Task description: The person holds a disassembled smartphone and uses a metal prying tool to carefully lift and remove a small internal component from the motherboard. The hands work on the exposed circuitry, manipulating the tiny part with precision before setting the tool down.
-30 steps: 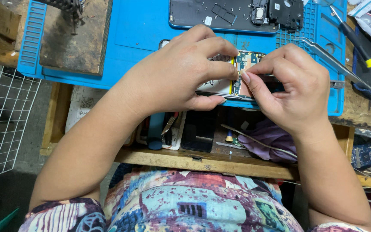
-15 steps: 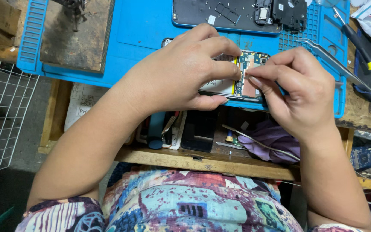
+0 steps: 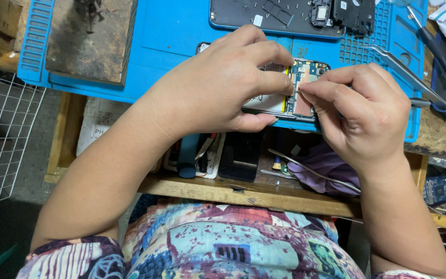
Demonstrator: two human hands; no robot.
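Blue rubber mat covers the bench, and an opened phone with its circuit board showing lies at the mat's near edge. The left hand curls over the phone, fingers and thumb clamped on it. The right hand pinches something thin at the board; what it is cannot be told. Behind, a second phone back lies near the mat's far edge. Tweezers and a yellow-tipped screwdriver crowd the right side. A dark metal slab sits left, with bare mat between it and the hands.
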